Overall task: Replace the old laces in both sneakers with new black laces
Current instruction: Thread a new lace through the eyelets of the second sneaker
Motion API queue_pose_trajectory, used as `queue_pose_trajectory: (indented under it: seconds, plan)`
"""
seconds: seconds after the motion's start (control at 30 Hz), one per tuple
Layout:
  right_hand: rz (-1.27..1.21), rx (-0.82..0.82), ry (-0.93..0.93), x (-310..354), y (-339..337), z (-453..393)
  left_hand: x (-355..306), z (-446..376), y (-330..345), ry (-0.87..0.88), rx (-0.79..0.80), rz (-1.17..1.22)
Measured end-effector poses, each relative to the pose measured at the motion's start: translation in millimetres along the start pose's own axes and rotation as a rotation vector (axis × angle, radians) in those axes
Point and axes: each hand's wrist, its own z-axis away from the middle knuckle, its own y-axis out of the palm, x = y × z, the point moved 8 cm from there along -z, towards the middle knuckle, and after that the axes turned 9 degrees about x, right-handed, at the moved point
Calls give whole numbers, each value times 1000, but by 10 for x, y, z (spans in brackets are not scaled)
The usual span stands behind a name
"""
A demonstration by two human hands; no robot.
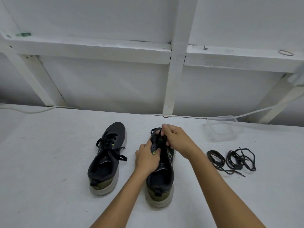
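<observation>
While the right sneaker is sitting on the white tabletop, left hand is gripping its tongue, right hand pinching its lace. Left sneaker beside; coiled black laces lying right.

black sneakers with olive heels, grey soles, black laces, white table

left hand gripping, right hand pinching
</observation>
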Motion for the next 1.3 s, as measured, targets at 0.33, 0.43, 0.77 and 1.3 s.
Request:
queue_pose_trajectory:
  seconds: [0.33, 0.43, 0.77, 1.3]
  plan:
    - [-704, -61, -400, 1123, -479, 87, 54, -15, 29, -4, 12, 22]
    - [-149, -278, -368, 1222, -668, 150, 65, -27, 55, 10, 17, 20]
    - [874, 185, 528, -173, -250, 173, 48, -2, 33, -12, 8, 23]
    - [856, 9, 114, -206, -202, -62, 61, 9, 44, -26, 23, 3]
